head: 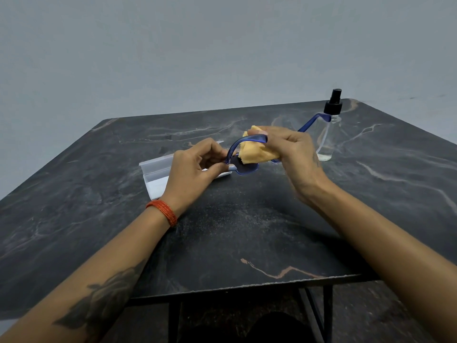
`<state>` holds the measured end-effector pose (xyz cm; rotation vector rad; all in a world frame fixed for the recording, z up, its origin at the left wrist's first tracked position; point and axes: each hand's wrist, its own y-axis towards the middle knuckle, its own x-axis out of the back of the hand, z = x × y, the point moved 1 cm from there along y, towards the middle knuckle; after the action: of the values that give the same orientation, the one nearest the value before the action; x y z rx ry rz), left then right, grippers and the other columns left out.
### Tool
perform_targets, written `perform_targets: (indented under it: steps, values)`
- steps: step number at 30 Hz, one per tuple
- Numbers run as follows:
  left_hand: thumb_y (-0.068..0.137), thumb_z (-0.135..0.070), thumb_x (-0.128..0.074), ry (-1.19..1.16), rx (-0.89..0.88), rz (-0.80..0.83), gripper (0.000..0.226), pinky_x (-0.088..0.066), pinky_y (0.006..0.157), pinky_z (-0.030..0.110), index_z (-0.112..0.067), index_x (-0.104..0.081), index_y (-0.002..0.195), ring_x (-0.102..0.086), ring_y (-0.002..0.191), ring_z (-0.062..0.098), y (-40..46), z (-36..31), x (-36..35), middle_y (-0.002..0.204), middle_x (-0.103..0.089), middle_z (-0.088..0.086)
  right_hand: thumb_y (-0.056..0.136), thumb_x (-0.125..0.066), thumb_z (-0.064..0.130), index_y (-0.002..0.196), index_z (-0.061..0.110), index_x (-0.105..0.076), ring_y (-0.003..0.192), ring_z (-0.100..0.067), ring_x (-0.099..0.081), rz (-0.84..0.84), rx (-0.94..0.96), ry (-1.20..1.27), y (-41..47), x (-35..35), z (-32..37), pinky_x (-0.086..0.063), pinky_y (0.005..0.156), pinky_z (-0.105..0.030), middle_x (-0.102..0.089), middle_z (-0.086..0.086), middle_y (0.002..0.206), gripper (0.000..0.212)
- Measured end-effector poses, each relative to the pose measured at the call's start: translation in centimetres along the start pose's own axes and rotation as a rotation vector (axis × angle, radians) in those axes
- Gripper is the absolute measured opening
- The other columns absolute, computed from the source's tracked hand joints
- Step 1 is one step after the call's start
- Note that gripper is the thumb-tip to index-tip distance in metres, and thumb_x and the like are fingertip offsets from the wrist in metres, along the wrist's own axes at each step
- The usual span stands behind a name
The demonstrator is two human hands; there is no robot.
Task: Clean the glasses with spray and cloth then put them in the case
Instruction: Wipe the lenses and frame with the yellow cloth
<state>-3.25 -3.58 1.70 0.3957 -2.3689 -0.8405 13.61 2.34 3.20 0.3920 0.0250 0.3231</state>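
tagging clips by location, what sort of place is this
Hard to say; likely a plain indoor room set up for the task. A dark marble-look table on a black metal frame stands before a bare grey wall.

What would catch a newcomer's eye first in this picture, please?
Mid-table, the blue glasses are held up by both hands, the right hand pressing an orange cloth to them. A clear spray bottle stands far right; a white case lies behind the left hand.
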Motion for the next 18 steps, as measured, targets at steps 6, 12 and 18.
perform_targets:
  steps: [6, 12, 18]
  values:
    - [0.073, 0.0, -0.072, 0.008, -0.001, -0.005, 0.018, -0.048, 0.07, 0.01, -0.012, -0.06, 0.079, -0.063, 0.071, -0.003, 0.0, 0.1, 0.1, 0.078, -0.065, -0.009, 0.073, -0.072, -0.003, 0.089, 0.022, -0.068, 0.069, 0.014, -0.055, -0.067, 0.296, -0.442, -0.5, -0.4, 0.0, -0.041, 0.063, -0.002, -0.06, 0.023, 0.076, 0.031]
    - [0.073, 0.002, -0.071, 0.014, -0.009, 0.011, 0.018, -0.047, 0.069, 0.008, -0.01, -0.061, 0.08, -0.062, 0.072, -0.005, 0.0, -0.2, -0.1, 0.078, -0.064, -0.012, 0.07, -0.067, 0.003, 0.086, 0.009, -0.07, 0.061, -0.023, -0.06, -0.132, 0.714, -0.921, -1.2, -1.2, -0.2, -0.037, 0.049, -0.021, -0.065, -0.003, 0.069, 0.017]
    - [0.073, 0.001, -0.072, 0.01, -0.022, -0.004, 0.019, -0.047, 0.069, 0.008, -0.012, -0.059, 0.079, -0.062, 0.072, -0.006, -0.1, -0.2, 0.0, 0.078, -0.063, -0.013, 0.067, -0.062, 0.004, 0.08, 0.013, -0.076, 0.063, -0.025, -0.055, -0.012, 0.795, -1.01, -1.6, -1.2, -0.5, -0.033, 0.053, -0.023, -0.071, -0.001, 0.077, 0.021]
